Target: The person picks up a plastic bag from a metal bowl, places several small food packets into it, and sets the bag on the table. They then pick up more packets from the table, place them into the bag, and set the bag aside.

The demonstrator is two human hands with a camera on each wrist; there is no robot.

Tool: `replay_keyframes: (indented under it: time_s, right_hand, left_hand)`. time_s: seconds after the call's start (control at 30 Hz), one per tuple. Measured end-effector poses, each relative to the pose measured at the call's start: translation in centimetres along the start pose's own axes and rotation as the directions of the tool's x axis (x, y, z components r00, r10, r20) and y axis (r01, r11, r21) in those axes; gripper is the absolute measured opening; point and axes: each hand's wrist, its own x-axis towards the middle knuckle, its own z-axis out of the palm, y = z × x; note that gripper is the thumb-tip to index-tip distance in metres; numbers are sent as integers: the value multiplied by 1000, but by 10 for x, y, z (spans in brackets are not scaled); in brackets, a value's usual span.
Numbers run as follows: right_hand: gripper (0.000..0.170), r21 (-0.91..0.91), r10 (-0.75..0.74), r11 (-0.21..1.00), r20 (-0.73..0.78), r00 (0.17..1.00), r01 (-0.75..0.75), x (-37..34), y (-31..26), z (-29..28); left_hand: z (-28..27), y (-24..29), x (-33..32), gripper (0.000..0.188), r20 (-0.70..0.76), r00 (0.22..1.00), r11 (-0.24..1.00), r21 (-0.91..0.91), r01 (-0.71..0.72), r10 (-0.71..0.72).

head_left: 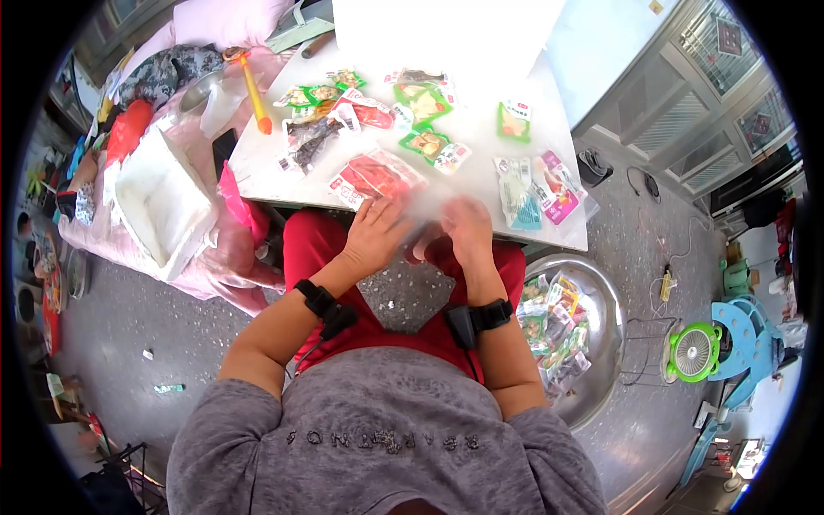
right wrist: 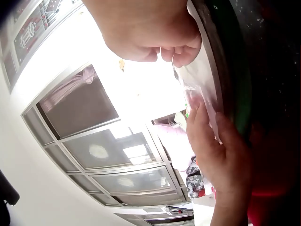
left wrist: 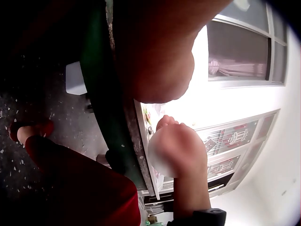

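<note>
Both hands are at the table's front edge, over the person's lap. A clear plastic bag [right wrist: 203, 77] stretches between them in the right wrist view; in the head view it is a pale blur. My left hand [head_left: 375, 233] holds its near side between fingers and thumb, right by a red-filled snack packet [head_left: 378, 174]. With curled fingers my right hand [head_left: 469, 230] pinches the bag's other edge; this hand is blurred in the head view. Several green snack packets [head_left: 425, 101] lie farther back. To the right are a pale blue packet [head_left: 518, 193] and a purple-and-white packet [head_left: 558, 187].
A metal basin [head_left: 608, 318] with several packets stands on the floor by the right leg. Left of the white table [head_left: 266, 176], a pink-covered bed holds a white foam box [head_left: 163, 202]. An orange-yellow stick [head_left: 255, 94] lies across the table's left edge. A green fan [head_left: 693, 352] stands right.
</note>
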Motion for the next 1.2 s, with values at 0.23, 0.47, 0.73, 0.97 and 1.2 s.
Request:
replay_keyframes:
  time_s: [0.23,0.47,0.73,0.97,1.2]
  right_hand:
    - [35,-647,-491,394,454,744,653,-7,-20,-7]
    - [50,-535,-410,-327,823,393,779,-53,-94,44]
    - [25,-566,75,26,823,563,824,-87,-113,31]
    - [18,-591,-42,103,801,598,800,-104,-85,5]
    - [16,-634,-53,258,745,665,729,-115,-97,-28]
  left_hand:
    - [-38,-12,19,24,-42,999,958,-288,-5,-8]
    - [-117,-6,57,16,97,995,807,-590,42,19]
    - [-124,22,49,18,499,861,365,-787,498,-97]
    - [-113,37,43,19,518,856,324,-808,493,-11]
    - [-88,34,36,18,525,851,171,-840,515,13]
